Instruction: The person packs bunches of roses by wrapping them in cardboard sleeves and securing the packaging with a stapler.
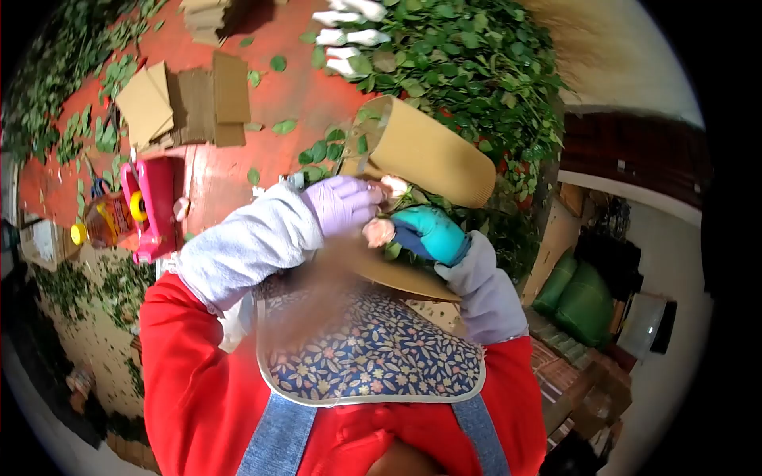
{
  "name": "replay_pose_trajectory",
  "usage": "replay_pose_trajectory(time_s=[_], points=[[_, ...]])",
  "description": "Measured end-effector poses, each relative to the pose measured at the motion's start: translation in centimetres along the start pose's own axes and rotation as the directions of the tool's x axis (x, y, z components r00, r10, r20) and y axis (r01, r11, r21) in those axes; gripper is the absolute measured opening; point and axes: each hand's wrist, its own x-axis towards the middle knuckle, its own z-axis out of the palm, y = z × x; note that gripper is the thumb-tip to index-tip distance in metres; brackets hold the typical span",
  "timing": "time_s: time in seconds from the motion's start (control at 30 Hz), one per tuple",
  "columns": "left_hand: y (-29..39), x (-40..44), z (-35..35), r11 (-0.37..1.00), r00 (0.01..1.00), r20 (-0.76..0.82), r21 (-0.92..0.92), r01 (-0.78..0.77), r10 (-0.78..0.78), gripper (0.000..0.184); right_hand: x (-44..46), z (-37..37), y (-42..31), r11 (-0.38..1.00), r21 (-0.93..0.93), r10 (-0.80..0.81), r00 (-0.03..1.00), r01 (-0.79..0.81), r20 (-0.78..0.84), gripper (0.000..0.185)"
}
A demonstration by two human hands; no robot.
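Note:
My left hand, in a lavender glove, reaches in from the left with its fingers together and bent at a pale pink rose. Its thumb is hidden. My right hand, in a teal and dark blue glove, is closed beside a second peach-pink rose; the stem is hidden under the fingers. Both roses are between a curved sheet of corrugated cardboard and a lower cardboard edge. A brown blur covers the area below my left hand.
Cut leafy stems are heaped along the right of the red table. White-wrapped bundles lie at the back. Cardboard pieces, a pink tape dispenser and a yellow-capped bottle are at the left. Loose leaves are scattered about.

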Motion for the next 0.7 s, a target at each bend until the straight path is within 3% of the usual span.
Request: replay_pose_trajectory(time_s=[0.03, 0.07, 0.13, 0.2, 0.27, 0.3, 0.37, 0.4, 0.5, 0.53, 0.63, 0.7], points=[[-0.2, 0.2, 0.6, 0.998, 0.998, -0.014, -0.001, -0.065, 0.065, 0.041, -0.3, 0.4, 0.7, 0.999, -0.024, -0.028, 0.999, 0.028, -0.023, 0.023], [0.2, 0.9, 0.8, 0.995, 0.996, 0.004, 0.049, -0.090, 0.090, 0.042, -0.4, 0.6, 0.9, 0.958, 0.260, 0.131, 0.991, -0.124, -0.009, 0.026], [0.8, 1.6, 1.4, 0.981, 0.988, 0.046, 0.116, -0.153, 0.149, 0.046, 0.0, 0.3, -1.2, 0.970, -0.174, -0.172, 0.985, 0.171, 0.010, 0.032], [0.8, 2.5, 1.3, 0.994, 0.945, 0.307, -0.014, -0.112, 0.111, 0.060, 0.0, -0.1, -3.0, 0.947, -0.218, -0.254, 0.966, 0.236, -0.056, 0.034], [-0.4, 2.7, 2.1, 0.978, 0.895, 0.418, -0.192, -0.078, 0.154, 0.070, -0.8, 0.1, -2.7, 0.905, -0.346, -0.310, 0.941, 0.248, -0.135, 0.032], [-0.8, 3.0, 2.4, 0.976, 0.906, 0.376, -0.161, -0.143, 0.195, 0.067, -1.5, 0.0, -2.7, 0.924, -0.310, -0.277, 0.949, 0.222, -0.147, 0.030], [-0.4, 3.9, 2.6, 0.986, 0.879, 0.447, -0.064, -0.155, 0.167, 0.066, -2.0, 0.4, -0.8, 0.929, -0.310, -0.252, 0.958, 0.199, -0.140, 0.028], [-0.5, 3.8, 3.1, 0.989, 0.861, 0.486, -0.071, -0.129, 0.147, 0.068, -2.1, 0.0, -1.9, 0.955, -0.275, -0.145, 0.982, 0.107, -0.119, 0.028], [-0.7, 3.5, 3.9, 0.993, 0.842, 0.528, -0.085, -0.079, 0.112, 0.069, -2.1, 1.5, -0.7, 0.982, -0.183, -0.078, 0.981, 0.044, -0.179, 0.029], [-0.7, 3.4, 4.2, 0.995, 0.836, 0.540, -0.071, -0.066, 0.094, 0.070, -2.1, 1.8, -0.3, 0.979, -0.200, -0.088, 0.974, 0.046, -0.207, 0.030], [-0.9, 3.2, 5.2, 0.998, 0.830, 0.555, -0.025, -0.056, 0.061, 0.071, -3.1, 2.0, 0.6, 0.835, -0.549, -0.216, 0.936, 0.030, -0.279, 0.030], [-1.2, 2.9, 5.7, 0.999, 0.854, 0.518, -0.029, -0.043, 0.052, 0.073, -3.7, 1.9, -0.7, 0.890, -0.441, -0.028, 0.952, -0.115, -0.304, 0.031]])
